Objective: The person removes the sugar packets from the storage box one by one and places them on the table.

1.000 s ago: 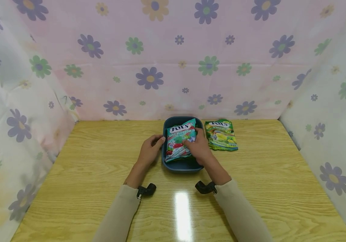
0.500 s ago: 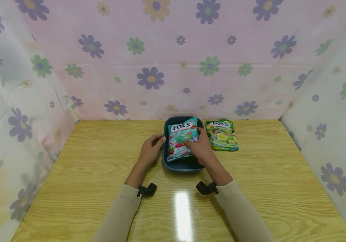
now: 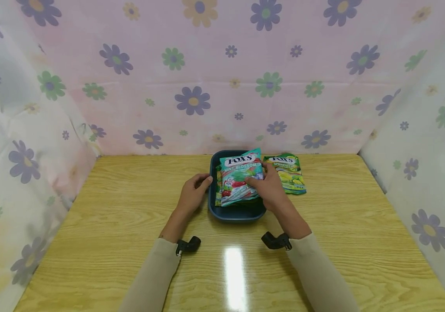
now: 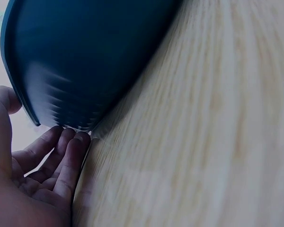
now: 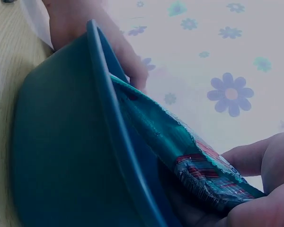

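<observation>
A dark blue plastic bin (image 3: 238, 215) stands on the table, its wall close up in the left wrist view. My left hand (image 3: 193, 193) holds its left side, thumb at the rim and fingers (image 4: 68, 158) against the outer wall. With my right hand (image 3: 269, 186) I pinch a teal Fox's candy bag (image 3: 240, 177), thumb on its printed front. This bag is tilted above the bin, its edge over the rim in the right wrist view (image 5: 180, 142). Under it, part of a green-yellow bag (image 3: 218, 186) shows inside the bin.
Another green-yellow Fox's bag (image 3: 292, 178) lies flat on the wooden table (image 3: 129, 216), right of the bin and partly behind my right hand. A flowered cloth (image 3: 207, 78) hangs just behind the table and along both sides.
My right hand has moved right and slightly up with the teal candy bag, uncovering part of the green-yellow bag in the bin. My left hand has stayed at the bin's side.
</observation>
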The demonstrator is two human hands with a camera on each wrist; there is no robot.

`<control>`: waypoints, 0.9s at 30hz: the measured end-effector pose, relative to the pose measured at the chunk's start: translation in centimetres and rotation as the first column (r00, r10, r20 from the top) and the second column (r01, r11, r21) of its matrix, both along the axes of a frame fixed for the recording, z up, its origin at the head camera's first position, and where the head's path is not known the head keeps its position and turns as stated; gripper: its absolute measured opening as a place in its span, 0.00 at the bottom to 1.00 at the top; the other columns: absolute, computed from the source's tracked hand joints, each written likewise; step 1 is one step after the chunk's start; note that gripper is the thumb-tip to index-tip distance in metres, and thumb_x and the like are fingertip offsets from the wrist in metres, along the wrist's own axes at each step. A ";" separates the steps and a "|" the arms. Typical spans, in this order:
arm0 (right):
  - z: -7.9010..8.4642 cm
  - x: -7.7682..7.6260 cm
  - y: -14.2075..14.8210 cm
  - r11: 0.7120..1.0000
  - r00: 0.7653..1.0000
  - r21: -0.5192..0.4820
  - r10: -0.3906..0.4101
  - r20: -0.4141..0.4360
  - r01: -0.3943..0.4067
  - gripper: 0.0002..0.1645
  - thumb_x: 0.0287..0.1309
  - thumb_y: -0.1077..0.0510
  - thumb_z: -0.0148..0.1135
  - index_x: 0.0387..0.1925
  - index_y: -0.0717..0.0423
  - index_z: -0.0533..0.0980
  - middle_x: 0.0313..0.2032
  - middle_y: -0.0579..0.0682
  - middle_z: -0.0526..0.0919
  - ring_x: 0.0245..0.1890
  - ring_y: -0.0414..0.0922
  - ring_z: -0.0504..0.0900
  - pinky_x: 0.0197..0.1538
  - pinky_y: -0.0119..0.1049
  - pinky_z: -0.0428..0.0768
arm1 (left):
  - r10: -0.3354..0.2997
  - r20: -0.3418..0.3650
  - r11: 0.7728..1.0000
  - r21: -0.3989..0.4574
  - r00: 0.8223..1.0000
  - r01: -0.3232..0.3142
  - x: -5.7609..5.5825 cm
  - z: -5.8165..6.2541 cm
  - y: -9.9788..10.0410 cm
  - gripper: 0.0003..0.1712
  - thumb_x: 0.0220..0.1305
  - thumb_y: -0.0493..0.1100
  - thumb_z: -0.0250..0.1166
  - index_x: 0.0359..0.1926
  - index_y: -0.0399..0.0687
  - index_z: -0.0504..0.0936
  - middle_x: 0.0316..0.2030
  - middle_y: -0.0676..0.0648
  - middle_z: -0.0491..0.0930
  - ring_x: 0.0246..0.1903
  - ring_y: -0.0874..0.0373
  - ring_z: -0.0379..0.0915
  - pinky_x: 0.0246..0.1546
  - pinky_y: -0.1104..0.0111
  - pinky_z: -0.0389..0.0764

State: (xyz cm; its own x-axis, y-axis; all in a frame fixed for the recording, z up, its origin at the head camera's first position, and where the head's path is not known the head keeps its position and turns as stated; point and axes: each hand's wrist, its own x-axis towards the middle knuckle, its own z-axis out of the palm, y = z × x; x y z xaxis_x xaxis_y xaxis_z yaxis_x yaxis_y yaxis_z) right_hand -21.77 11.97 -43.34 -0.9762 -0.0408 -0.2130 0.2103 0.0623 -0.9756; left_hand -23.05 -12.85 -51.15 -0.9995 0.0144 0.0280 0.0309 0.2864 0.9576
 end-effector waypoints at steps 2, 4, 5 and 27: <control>0.1 0.0 0.2 1.000 1.000 -0.002 -0.005 0.005 0.005 0.47 0.74 0.65 0.63 0.83 0.58 0.49 0.69 0.66 0.72 0.62 0.61 0.81 0.63 0.53 0.82 | 0.002 0.000 1.000 -0.003 1.000 -0.002 0.0 0.0 0.0 0.27 0.79 0.56 0.62 0.66 0.43 0.82 0.60 0.41 0.83 0.57 0.48 0.79 0.61 0.53 0.78; 0.1 -0.1 0.4 1.000 1.000 -0.007 -0.008 0.012 0.008 0.47 0.74 0.65 0.63 0.83 0.59 0.48 0.70 0.66 0.71 0.62 0.61 0.80 0.63 0.53 0.82 | 0.005 0.004 1.000 -0.003 1.000 -0.005 -0.1 -0.1 0.1 0.26 0.79 0.57 0.62 0.65 0.43 0.82 0.60 0.41 0.83 0.57 0.48 0.79 0.61 0.53 0.78; 0.1 -0.1 0.5 1.000 1.000 -0.012 -0.006 0.013 0.007 0.48 0.74 0.65 0.63 0.83 0.59 0.48 0.70 0.67 0.70 0.63 0.62 0.79 0.64 0.53 0.81 | 0.008 0.006 1.000 -0.002 1.000 -0.008 -0.1 -0.1 0.1 0.26 0.79 0.57 0.62 0.65 0.44 0.82 0.60 0.41 0.83 0.57 0.48 0.79 0.62 0.53 0.78; 0.9 -0.2 4.4 0.996 0.999 -0.085 0.014 0.049 -0.010 0.49 0.75 0.64 0.62 0.85 0.54 0.45 0.72 0.68 0.66 0.52 0.50 0.85 0.49 0.34 0.87 | -0.003 -0.016 1.000 0.004 1.000 0.003 0.0 0.0 0.1 0.26 0.79 0.56 0.62 0.65 0.42 0.82 0.60 0.40 0.83 0.57 0.47 0.80 0.61 0.52 0.78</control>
